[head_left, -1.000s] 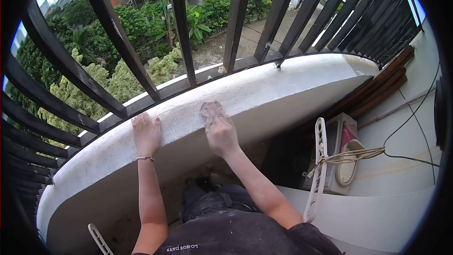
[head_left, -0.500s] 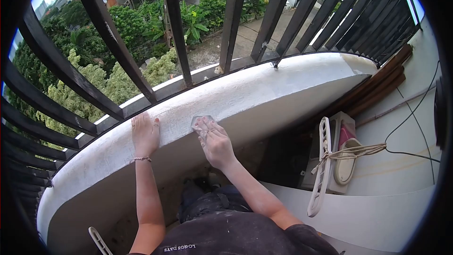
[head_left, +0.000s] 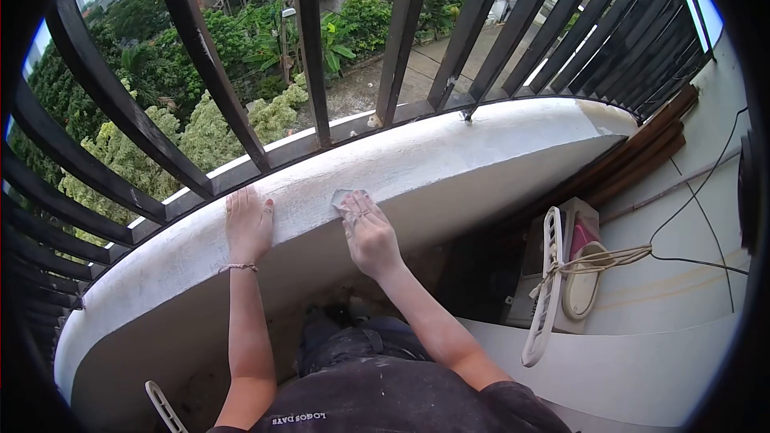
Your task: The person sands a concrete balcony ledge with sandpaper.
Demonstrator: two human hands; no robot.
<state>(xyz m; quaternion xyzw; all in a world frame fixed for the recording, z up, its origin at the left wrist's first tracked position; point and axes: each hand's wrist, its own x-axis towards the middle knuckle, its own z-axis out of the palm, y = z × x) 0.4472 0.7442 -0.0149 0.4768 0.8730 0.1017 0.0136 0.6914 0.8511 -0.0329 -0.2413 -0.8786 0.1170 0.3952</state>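
A white, curved balcony ledge [head_left: 449, 144] with a rough, dusty top runs across the view in front of me. My left hand [head_left: 249, 224] lies flat on its top at the left, fingers stretched towards the railing, holding nothing. Further right, my right hand [head_left: 370, 236] presses a small grey piece of sandpaper [head_left: 345, 199] onto the ledge near its inner edge. The fingers cover most of the sheet; only its far corner shows. Pale dust coats the right fingers.
Black railing bars [head_left: 311, 48] stand along the ledge's outer side. At the right are brown pipes [head_left: 642, 156], a white slotted plastic bar [head_left: 549, 289] tied with cord [head_left: 613, 258], and a pale shoe [head_left: 583, 289] on a box. Trees and a paved yard lie below.
My right hand and the sandpaper have shifted slightly right and away from me on the ledge. The left hand stays in place. The camera view has tilted a little.
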